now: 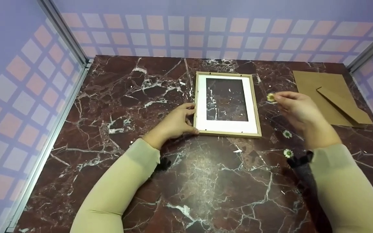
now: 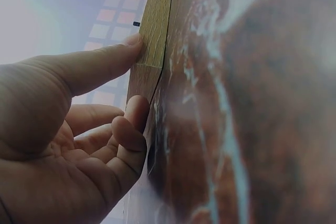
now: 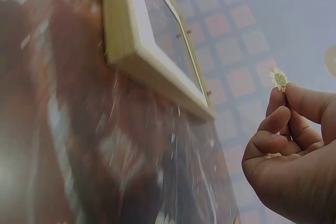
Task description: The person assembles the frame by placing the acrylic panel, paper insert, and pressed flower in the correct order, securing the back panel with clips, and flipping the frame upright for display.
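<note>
A light wooden picture frame (image 1: 256, 106) with a white mat lies on the marble-patterned table. My left hand (image 1: 180, 121) holds its near left corner. In the left wrist view the thumb (image 2: 113, 59) lies against the wooden edge (image 2: 157, 19), the other fingers curled beside it. To the right of the frame, my right hand (image 1: 299, 105) pinches a small daisy (image 1: 271, 97) between thumb and fingertips, raised above the table. The right wrist view shows the daisy's pale petals and yellowish centre (image 3: 280, 80) facing outward. Two white daisies (image 1: 287, 134) lie on the table below that hand.
At the right lies a brown backing board (image 1: 314, 81) with an angled stand flap (image 1: 345, 105) on it. Tiled-pattern walls (image 1: 186, 32) enclose the table at the back and sides. Dark material (image 1: 301, 160) shows by the right cuff.
</note>
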Demonstrator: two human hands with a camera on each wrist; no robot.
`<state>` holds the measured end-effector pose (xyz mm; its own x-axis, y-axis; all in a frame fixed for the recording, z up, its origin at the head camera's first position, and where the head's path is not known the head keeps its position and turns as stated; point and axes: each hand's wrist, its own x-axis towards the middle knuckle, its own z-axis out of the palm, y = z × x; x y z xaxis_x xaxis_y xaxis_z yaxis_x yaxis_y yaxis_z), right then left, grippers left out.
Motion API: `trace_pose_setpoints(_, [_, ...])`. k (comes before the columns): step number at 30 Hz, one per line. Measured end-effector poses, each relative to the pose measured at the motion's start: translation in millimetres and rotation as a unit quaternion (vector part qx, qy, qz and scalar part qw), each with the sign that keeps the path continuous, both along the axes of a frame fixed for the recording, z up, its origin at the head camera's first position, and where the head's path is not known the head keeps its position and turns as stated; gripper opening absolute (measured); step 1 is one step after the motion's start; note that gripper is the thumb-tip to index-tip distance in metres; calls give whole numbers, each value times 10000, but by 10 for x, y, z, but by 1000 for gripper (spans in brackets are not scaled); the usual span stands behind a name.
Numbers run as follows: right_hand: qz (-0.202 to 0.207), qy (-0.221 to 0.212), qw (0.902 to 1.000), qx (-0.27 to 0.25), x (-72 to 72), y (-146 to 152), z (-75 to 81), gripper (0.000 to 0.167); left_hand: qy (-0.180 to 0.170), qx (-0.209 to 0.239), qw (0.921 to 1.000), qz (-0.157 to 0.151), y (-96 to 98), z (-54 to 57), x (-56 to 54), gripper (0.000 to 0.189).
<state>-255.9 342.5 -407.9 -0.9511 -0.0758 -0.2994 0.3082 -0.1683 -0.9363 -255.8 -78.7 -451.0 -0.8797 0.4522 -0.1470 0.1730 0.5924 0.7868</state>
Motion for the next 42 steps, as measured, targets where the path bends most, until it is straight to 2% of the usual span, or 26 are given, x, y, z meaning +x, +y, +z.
trace_pose_setpoints(5, [206,12,9987,464,-237,-279,81,5,61,-153,9999,-51,-21,4,1,93])
trace_pose_setpoints(9, [289,55,9972,689,-418,-454,112,7,236,-451,9986,-135,-33,14,-8,92])
trace_pose_setpoints(18, [322,48,9950,949,-821,-739,92,19,504,-1054,9925,-348,-62,43,2,93])
trace_pose_setpoints(22, [320,-79,9930,1132,-957,-809,73,19,520,-1133,9916,-338,-58,52,9,93])
trace_pose_setpoints(29, [339,-101,9860,1631,-1098,-872,-52,22,481,-1073,9926,-316,-35,67,15,93])
trace_pose_setpoints(32, [375,-65,9821,1844,-1117,-884,-120,16,492,-1092,9922,-350,-32,68,17,92])
trace_pose_setpoints(35, [432,-14,9752,2171,-1127,-898,-164,11,514,-1096,9920,-358,-36,69,15,93])
trace_pose_setpoints(42, [544,100,9581,2809,-1159,-982,-220,11,507,-1117,9919,-339,-47,61,6,93])
